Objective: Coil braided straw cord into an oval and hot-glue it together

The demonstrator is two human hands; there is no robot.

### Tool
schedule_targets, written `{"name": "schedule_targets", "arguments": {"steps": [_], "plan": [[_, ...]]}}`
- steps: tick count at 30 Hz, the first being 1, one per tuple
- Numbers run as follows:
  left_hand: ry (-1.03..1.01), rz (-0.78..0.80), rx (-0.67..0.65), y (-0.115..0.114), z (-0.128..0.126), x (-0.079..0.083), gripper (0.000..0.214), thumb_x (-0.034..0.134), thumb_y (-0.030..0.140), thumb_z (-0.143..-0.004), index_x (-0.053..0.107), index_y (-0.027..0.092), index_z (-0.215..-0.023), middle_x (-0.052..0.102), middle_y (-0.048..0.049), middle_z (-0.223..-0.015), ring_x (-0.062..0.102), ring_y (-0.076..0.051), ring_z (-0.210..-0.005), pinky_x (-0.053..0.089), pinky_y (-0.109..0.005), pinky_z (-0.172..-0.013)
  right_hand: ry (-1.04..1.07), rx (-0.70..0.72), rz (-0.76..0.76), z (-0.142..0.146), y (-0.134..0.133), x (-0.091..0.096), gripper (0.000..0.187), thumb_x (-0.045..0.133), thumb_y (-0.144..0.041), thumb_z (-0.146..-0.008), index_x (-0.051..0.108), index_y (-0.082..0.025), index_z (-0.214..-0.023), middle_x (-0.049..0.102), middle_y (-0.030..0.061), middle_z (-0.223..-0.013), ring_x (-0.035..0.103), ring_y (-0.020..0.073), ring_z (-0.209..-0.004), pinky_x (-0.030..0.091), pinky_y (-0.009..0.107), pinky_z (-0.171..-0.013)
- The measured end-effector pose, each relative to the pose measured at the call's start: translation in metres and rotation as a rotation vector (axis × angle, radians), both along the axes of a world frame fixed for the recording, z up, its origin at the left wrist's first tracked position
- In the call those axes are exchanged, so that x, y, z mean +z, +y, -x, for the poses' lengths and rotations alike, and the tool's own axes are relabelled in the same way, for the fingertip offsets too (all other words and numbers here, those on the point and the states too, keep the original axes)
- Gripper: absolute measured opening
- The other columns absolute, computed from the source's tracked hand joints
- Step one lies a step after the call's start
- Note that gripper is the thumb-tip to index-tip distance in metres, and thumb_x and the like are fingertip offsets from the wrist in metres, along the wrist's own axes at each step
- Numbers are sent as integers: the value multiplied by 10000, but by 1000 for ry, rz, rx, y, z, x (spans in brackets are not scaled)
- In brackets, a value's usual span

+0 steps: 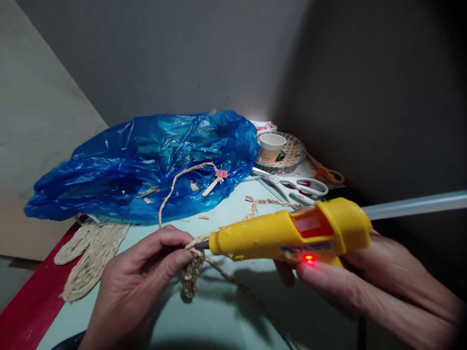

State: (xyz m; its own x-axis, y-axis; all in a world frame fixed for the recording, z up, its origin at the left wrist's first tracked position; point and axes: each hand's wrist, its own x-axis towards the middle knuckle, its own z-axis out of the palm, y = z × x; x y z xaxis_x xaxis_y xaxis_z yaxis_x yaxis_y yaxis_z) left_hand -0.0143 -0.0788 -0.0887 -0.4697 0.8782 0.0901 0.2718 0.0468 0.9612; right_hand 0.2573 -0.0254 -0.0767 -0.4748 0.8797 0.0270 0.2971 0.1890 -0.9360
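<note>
My right hand [335, 282] grips a yellow hot glue gun [270, 233] by its handle. A red light glows on the gun's side, and a pale glue stick [416, 204] juts from its back end. The gun's dark nozzle touches a small coiled piece of braided straw cord [192, 277]. Thumb and fingers of my left hand [146, 272] pinch that piece from the left. Loose lengths of the braided cord [233, 279] trail from it towards the lower right. Another stretch loops over the plastic, with a pink binder clip [221, 174] at its end.
A crumpled blue plastic bag [164, 146] with straw scraps lies at the back. To its right are white-handled scissors [292, 184], a woven basket [292, 150] holding a paper cup [272, 146], and orange-handled scissors [324, 172]. Flat coiled straw pieces [97, 253] rest at left.
</note>
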Motion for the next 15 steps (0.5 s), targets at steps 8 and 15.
{"name": "schedule_targets", "arguments": {"steps": [8, 15], "plan": [[59, 4, 30, 0, 0, 1, 40, 821, 302, -664, 800, 306, -698, 758, 20, -808, 687, -181, -718, 536, -171, -618, -192, -84, -299, 13, -2, 14, 258, 608, -587, -893, 766, -406, -802, 682, 14, -691, 607, 219, -601, 640, 301, -692], [25, -7, 54, -1, 0, -1, 77, 835, 307, -645, 794, 293, -709, 752, 18, -825, 689, -188, -752, 542, -168, -641, -220, -114, -406, 14, -4, 15, 247, 605, -589, -901, 766, -419, -821, 680, -19, -638, 606, 172, -506, 619, 213, -589]]}}
